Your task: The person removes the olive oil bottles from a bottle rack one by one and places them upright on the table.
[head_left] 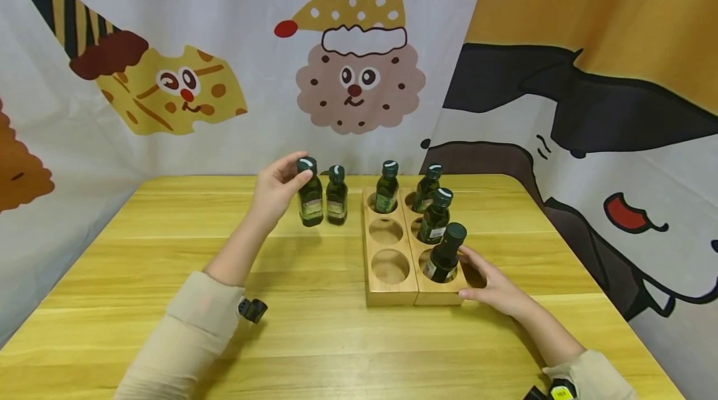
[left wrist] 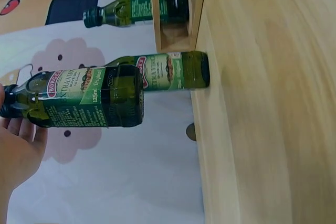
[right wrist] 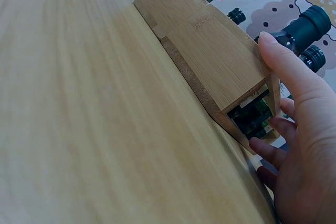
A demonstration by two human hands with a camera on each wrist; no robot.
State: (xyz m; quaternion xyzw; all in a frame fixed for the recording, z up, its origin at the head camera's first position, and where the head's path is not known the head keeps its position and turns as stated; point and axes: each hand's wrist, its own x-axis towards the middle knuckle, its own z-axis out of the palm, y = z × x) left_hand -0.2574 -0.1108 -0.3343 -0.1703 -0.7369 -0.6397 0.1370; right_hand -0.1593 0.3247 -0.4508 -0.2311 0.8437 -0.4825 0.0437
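My left hand (head_left: 275, 188) pinches the dark cap and neck of a small green olive oil bottle (head_left: 311, 202), held upright with fingers and thumb around its top. Close to its right, a second olive oil bottle (head_left: 336, 200) stands on the table; in the left wrist view the held bottle (left wrist: 84, 98) overlaps it. My right hand (head_left: 496, 285) rests against the right front corner of a wooden bottle rack (head_left: 391, 298), thumb at the front edge and loosely bent fingers along the open side. Beside that hand, a bottle (head_left: 444, 257) leans in the rack's near right hole.
The rack is two blocks side by side. Two more bottles, including the middle one (head_left: 434, 219), stand in the right block; one bottle (head_left: 387, 188) is in the left block's far hole. A printed curtain (head_left: 224, 144) hangs behind the wooden table (head_left: 314, 338).
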